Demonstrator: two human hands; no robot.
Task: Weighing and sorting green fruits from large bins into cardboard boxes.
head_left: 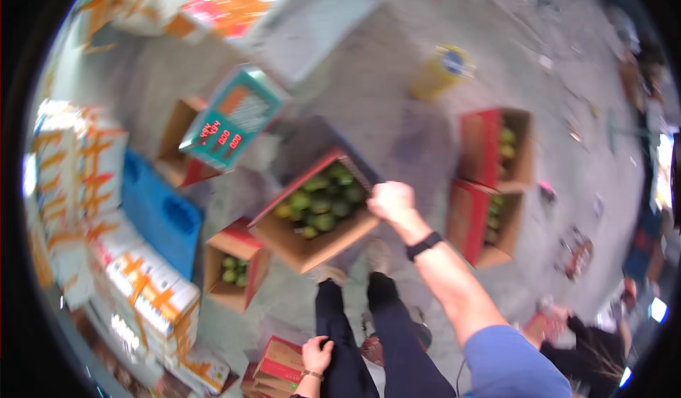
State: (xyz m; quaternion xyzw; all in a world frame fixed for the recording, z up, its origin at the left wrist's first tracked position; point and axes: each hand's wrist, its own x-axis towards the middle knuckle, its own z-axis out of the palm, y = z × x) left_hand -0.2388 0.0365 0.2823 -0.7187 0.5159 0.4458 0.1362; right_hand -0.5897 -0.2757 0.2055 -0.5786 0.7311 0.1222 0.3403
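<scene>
Green, roundish fruits [320, 205], a few of them yellowish, fill an open cardboard box [312, 255] with a red side in the middle of the view. Its right corner is in the grip of my right hand [392, 201], fingers closed over the edge. The box is tilted above a dark flat platform [333, 135]. Beside it stands a teal scale display [237, 118] with lit red digits. My left hand [316, 354] hangs by my left leg, loosely curled, thumb apart, with nothing visible in it. Motion blurs the fruits' exact kind.
Two open fruit boxes [489, 185] stand on the right, another [234, 267] on the left. A red-topped box [280, 362] is near my left hand. Taped white cartons [149, 291] and a blue crate [162, 210] line the left. A yellow bucket [440, 73] stands farther off.
</scene>
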